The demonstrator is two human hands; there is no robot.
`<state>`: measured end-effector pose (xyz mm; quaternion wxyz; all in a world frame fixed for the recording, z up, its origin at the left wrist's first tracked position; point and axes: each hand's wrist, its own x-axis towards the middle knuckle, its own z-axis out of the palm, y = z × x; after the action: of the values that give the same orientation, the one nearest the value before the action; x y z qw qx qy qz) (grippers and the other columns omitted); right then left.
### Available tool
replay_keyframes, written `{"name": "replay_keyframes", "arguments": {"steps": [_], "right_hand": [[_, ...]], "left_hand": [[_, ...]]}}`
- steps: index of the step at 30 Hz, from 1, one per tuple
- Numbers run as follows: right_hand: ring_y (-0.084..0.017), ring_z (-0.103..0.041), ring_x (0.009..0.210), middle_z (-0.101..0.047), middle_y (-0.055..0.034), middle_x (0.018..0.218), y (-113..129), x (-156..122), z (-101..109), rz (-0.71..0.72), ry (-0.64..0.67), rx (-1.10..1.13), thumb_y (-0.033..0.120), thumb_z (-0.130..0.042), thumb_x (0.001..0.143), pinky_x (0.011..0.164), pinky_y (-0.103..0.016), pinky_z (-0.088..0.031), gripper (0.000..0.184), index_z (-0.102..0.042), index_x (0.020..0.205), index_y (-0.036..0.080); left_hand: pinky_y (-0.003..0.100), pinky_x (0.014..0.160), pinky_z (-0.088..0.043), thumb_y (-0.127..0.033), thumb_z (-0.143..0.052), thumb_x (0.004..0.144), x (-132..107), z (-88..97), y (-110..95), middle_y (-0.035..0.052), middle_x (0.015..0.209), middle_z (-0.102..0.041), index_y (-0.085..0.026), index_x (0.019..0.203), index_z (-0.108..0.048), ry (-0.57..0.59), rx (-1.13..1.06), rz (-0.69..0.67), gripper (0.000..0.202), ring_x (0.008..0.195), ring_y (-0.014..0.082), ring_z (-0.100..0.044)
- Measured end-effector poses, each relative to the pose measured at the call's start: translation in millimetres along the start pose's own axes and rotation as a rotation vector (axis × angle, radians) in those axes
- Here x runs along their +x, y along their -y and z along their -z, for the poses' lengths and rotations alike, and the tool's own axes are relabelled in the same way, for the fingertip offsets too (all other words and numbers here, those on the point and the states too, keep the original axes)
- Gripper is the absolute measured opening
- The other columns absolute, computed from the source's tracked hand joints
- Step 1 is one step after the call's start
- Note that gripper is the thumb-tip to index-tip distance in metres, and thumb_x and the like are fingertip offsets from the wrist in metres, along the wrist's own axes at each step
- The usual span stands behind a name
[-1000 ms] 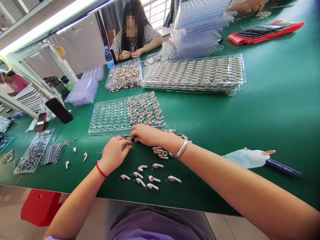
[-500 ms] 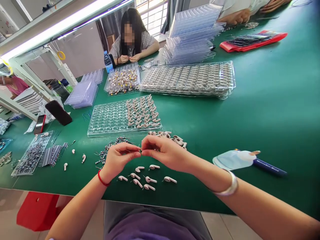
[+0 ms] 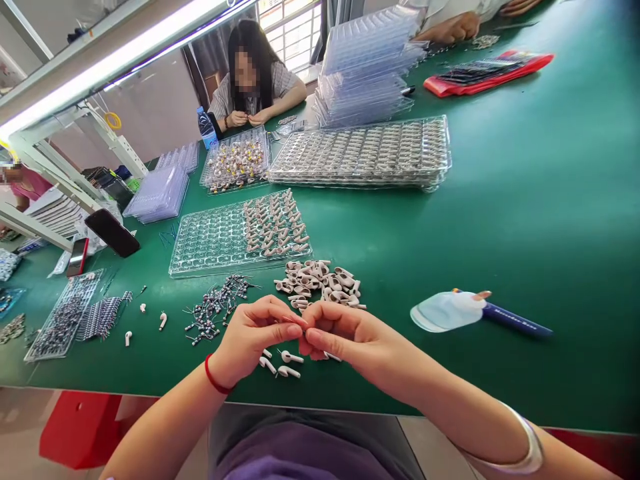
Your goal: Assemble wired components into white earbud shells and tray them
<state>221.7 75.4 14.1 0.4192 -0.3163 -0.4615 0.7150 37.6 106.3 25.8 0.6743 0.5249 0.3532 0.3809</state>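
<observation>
Two hands, the left hand and the right hand, are shown closed fingertip to fingertip above the near edge of the green table; whatever is pinched between them is hidden. Roughly the right third of the clear tray is filled with white shells; its other cells are empty. Judged as left to handle: a shell pile just beyond the hands, loose shells beneath them, and wired components near the left hand.

Bright tube light above my table's far left edge; window glare; wide-angle bending at edges.
</observation>
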Motion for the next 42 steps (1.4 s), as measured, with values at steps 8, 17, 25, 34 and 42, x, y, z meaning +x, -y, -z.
{"name": "replay_keyframes", "arguments": {"steps": [8,17,25,34,42], "right_hand": [[-0.009,-0.054,0.064,-0.06,0.0011,0.069,-16,-8,-8,0.001,-0.098,0.127,0.05,-0.073,0.078,0.063,-0.022,-0.046,0.035,-0.062,0.08,0.018],[-0.012,-0.055,0.065,-0.063,-0.0005,0.07,-16,-19,-14,0.01,-0.185,-0.013,0.04,-0.075,0.075,0.062,-0.022,-0.046,0.025,-0.067,0.075,0.017],[-0.015,-0.059,0.064,-0.067,-0.0012,0.069,-10,-32,1,0.045,-0.247,-0.585,0.038,-0.059,0.084,0.062,-0.024,-0.048,0.022,-0.068,0.075,0.02],[-0.019,-0.065,0.071,-0.071,-0.0039,0.075,-18,-35,13,0.066,-0.386,-0.565,0.054,-0.065,0.079,0.068,-0.026,-0.055,0.034,-0.07,0.077,0.021],[-0.021,-0.068,0.075,-0.073,-0.0075,0.081,-20,-34,13,0.114,-0.41,-0.464,0.06,-0.067,0.077,0.073,-0.03,-0.058,0.042,-0.071,0.084,0.019]], "left_hand": [[0.022,0.061,-0.046,-0.028,-0.088,0.063,-1,-0.8,-1,0.0006,0.071,-0.058,-0.023,0.074,-0.081,0.045,0.071,-0.083,0.014,0.065,0.0103,-0.056],[0.022,0.063,-0.052,-0.026,-0.082,0.072,-11,3.3,1,0.0028,0.075,-0.064,-0.023,0.075,-0.079,0.121,0.31,-0.255,0.005,0.068,0.0122,-0.062],[0.024,0.066,-0.057,-0.028,-0.066,0.087,11,22.8,-13,0.0062,0.083,-0.068,-0.015,0.076,-0.071,0.326,0.816,-0.252,0.018,0.07,0.014,-0.066],[0.037,0.089,-0.05,-0.008,-0.062,0.082,73,41.6,13,0.0055,0.093,-0.065,-0.018,0.086,-0.071,0.201,1.281,-0.239,0.014,0.092,0.0218,-0.062],[0.031,0.083,-0.052,-0.011,-0.054,0.084,48,38.3,-2,0.0069,0.097,-0.063,-0.016,0.091,-0.068,0.154,1.188,-0.204,0.017,0.089,0.0187,-0.062]]}}
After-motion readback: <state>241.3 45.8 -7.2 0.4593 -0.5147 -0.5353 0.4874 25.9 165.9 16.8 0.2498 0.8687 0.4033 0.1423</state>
